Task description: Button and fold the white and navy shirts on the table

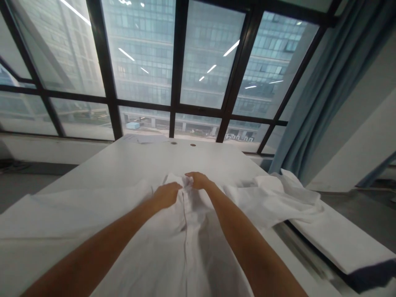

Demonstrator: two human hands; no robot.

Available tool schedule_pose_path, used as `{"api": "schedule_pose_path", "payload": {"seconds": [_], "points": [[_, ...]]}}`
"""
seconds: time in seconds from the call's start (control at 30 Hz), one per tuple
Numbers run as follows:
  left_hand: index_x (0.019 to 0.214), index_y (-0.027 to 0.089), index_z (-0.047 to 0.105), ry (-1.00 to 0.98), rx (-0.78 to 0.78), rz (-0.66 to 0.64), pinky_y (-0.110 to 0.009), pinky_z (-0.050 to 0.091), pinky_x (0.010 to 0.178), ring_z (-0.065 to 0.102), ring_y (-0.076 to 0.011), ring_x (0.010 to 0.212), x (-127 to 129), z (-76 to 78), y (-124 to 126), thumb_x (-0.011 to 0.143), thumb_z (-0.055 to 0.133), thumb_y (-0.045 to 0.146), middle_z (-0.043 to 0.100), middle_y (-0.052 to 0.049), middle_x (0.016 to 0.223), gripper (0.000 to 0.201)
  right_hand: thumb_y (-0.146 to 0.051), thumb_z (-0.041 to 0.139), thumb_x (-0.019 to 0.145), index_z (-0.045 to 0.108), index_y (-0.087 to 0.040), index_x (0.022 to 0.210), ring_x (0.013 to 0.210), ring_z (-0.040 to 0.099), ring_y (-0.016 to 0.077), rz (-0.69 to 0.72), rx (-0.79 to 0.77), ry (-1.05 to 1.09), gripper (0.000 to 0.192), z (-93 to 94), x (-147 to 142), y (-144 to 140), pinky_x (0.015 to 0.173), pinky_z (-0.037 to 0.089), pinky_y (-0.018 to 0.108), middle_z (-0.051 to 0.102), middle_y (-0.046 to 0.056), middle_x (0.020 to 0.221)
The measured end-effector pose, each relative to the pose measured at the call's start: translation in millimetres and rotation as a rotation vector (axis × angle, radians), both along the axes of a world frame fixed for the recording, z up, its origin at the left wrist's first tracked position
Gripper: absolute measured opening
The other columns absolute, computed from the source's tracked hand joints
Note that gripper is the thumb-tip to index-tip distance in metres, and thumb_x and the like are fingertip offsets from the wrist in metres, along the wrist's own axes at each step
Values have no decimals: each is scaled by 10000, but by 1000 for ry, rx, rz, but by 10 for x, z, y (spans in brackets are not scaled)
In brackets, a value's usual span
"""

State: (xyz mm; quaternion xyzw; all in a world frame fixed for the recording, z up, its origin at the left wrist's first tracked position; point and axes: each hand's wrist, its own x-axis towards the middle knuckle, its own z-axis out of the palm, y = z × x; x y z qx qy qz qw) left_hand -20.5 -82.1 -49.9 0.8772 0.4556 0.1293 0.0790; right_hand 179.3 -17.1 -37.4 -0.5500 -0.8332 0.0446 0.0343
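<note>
A white button-front shirt (167, 247) lies spread on the white table, its placket running down the middle toward me and its sleeves out to both sides. At the collar end, my left hand (167, 194) is closed on the shirt just left of the placket. Opposite it, my right hand (199, 180) pinches the cloth at the right of the collar. The fabric bunches between the two hands. My fingertips are partly hidden by the cloth and by the backs of my hands.
The white table (213, 159) reaches to the windows, with papers (145, 139) at its far left end and two round holes. Folded white cloth (337, 237) and a dark item (374, 274) lie on the right. A blue curtain (321, 90) hangs at right.
</note>
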Motion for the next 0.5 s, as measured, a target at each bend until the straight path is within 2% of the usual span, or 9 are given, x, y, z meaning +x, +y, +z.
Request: {"api": "schedule_pose_path", "payload": {"seconds": [0.07, 0.1, 0.2, 0.27, 0.37, 0.43, 0.5], "points": [[1323, 211, 497, 47, 74, 63, -351, 420, 976, 520, -218, 1180, 4, 68, 334, 805, 391, 55, 510, -65, 1384, 552, -159, 629, 713, 558, -259, 1287, 1090, 596, 237, -1, -4, -59, 588, 29, -19, 50, 895, 470, 318, 605, 64, 1256], [1367, 231, 448, 87, 75, 69, -351, 412, 986, 502, -218, 1197, 3, 94, 472, 782, 412, 37, 475, -53, 1417, 618, -174, 633, 715, 573, -254, 1269, 1048, 613, 242, -8, 10, -87, 563, 54, -24, 53, 865, 477, 319, 617, 73, 1223], [1345, 269, 479, 190, 58, 21, -349, 416, 971, 500, -230, 1159, -19, 142, 722, 771, 481, 62, 554, -45, 1313, 610, -162, 589, 752, 618, -231, 1179, 971, 628, 226, -44, 105, -124, 433, 131, -4, -3, 811, 471, 298, 626, 84, 1144], [1261, 267, 563, 194, 86, -15, -352, 417, 956, 507, -239, 1114, -56, 150, 759, 782, 529, 116, 601, -59, 1190, 503, -137, 539, 780, 635, -215, 1096, 927, 627, 205, -67, 176, -112, 339, 166, 47, -88, 781, 460, 282, 625, 78, 1091], [1162, 268, 625, 77, 147, -16, -362, 397, 973, 501, -242, 1100, -118, 138, 696, 801, 583, 222, 584, -65, 1144, 366, -117, 487, 803, 633, -208, 1010, 866, 616, 178, -83, 269, -38, 269, 184, 142, -286, 739, 449, 264, 611, 63, 1064], [1158, 253, 615, -100, 117, 99, -354, 388, 981, 516, -225, 1096, -132, 131, 623, 877, 509, 290, 585, -68, 1150, 302, -99, 461, 808, 629, -206, 985, 881, 600, 169, -82, 335, 46, 267, 174, 180, -461, 738, 445, 254, 602, 57, 1076], [1169, 210, 589, -317, -3, 305, -338, 404, 954, 555, -210, 1064, -106, 137, 553, 956, 362, 353, 616, -84, 1124, 343, -89, 455, 804, 633, -199, 952, 923, 581, 168, -53, 390, 129, 256, 146, 184, -661, 763, 447, 248, 594, 62, 1072]]}}
